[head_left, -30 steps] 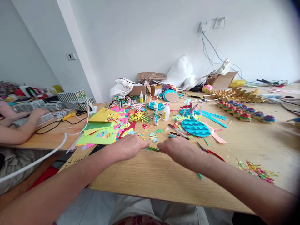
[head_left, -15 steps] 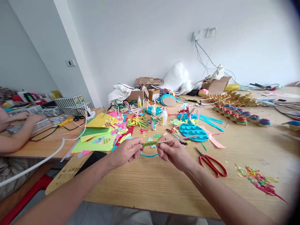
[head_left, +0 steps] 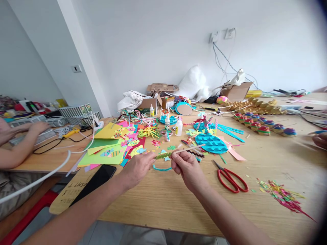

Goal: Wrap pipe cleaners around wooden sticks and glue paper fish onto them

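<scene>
A thin wooden stick (head_left: 196, 147) is held level above the table, with a green fuzzy pipe cleaner (head_left: 163, 155) coiled around it. My left hand (head_left: 138, 167) is closed at the left end of the green coil, its back turned up. Thumb and fingers of my right hand (head_left: 187, 167) pinch the stick just right of the coil, and its bare end points out to the right. Below, on the table, curves a blue pipe cleaner (head_left: 162, 169). Right of my right hand lie red-handled scissors (head_left: 232, 181), blades partly apart.
Colored paper sheets (head_left: 102, 149) with fish cutouts lie left, beside a black phone (head_left: 95, 182). Blue egg-carton pieces (head_left: 212, 143), glue bottles (head_left: 178, 127) and paper scraps (head_left: 281, 195) are spread around. Other people's hands show at the left (head_left: 38, 127) and right (head_left: 320, 139) edges.
My left hand has rolled over, its back now facing up. The stick's free end has shifted left. Another person's hand has come in at the right edge, by the painted carton piece.
</scene>
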Tool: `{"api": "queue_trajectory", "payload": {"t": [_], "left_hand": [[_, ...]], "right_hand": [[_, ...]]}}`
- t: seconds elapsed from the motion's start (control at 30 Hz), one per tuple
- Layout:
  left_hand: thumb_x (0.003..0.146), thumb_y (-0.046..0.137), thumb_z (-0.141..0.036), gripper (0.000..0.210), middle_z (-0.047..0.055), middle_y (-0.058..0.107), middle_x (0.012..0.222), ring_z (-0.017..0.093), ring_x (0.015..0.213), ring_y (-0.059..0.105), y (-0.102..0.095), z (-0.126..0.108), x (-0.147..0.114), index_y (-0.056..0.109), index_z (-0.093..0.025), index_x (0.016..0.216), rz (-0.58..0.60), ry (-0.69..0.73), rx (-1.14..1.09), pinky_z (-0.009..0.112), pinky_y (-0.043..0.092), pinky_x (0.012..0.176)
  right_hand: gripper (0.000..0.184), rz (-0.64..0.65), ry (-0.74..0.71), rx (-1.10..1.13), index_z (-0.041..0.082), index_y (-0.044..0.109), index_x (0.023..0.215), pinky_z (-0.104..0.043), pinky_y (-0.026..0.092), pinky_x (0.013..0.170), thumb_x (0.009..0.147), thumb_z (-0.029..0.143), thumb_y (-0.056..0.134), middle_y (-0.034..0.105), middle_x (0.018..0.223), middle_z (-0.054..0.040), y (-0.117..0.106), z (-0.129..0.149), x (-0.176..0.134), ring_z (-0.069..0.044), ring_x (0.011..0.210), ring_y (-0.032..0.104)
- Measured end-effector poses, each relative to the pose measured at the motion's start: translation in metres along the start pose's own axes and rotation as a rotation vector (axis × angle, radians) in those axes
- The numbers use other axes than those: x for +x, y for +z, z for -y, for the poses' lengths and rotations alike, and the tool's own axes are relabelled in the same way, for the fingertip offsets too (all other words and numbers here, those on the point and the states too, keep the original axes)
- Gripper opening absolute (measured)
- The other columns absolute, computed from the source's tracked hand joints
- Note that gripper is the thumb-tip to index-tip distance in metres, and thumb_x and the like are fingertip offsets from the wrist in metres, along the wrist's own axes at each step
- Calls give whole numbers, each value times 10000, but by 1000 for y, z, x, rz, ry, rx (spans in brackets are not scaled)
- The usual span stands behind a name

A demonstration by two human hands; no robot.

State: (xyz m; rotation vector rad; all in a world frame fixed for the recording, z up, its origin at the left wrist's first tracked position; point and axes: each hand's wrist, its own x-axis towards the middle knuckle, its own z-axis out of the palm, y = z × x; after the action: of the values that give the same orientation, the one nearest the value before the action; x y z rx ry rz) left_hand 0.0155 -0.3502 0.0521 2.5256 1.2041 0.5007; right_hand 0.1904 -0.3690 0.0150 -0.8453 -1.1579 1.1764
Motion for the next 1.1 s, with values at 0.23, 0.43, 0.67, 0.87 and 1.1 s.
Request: {"api": "queue_trajectory", "payload": {"t": [0.23,0.43,0.67,0.87,1.1], "left_hand": [[835,380,-384,354,45,576,1021,160,893,518,-27,-2,5,469,-215,1134,71,72,-55,258,380,748],[829,382,-228,181,-5,546,683,116,633,475,-18,-23,14,551,-172,797,81,50,13,217,329,569],[828,367,-212,233,-48,404,565,76,552,377,-21,-22,12,479,-154,631,149,120,-297,197,271,520],[836,346,-243,234,-50,394,559,71,517,359,-17,-21,11,469,-157,656,76,60,-332,200,260,494],[848,331,-254,225,31,598,733,152,647,531,-5,-8,17,540,-178,817,-2,-6,235,242,317,548]], "right_hand": [[305,72,-79,-167,159,507,550,-195,279,386,754,383,539,505,500,29,-3,2,2,-50,391,373],[307,116,-112,-205,163,514,571,-192,290,378,762,404,521,499,500,29,4,8,3,-55,393,378],[240,269,-119,-218,158,552,666,-202,348,430,776,368,517,552,593,6,-4,15,8,-70,461,452],[231,223,-77,-129,162,518,642,-192,332,387,759,361,528,552,529,24,6,5,10,-57,382,426],[199,41,-80,-665,172,547,707,-193,328,410,816,279,419,554,523,19,13,-6,3,-80,399,472]]}}
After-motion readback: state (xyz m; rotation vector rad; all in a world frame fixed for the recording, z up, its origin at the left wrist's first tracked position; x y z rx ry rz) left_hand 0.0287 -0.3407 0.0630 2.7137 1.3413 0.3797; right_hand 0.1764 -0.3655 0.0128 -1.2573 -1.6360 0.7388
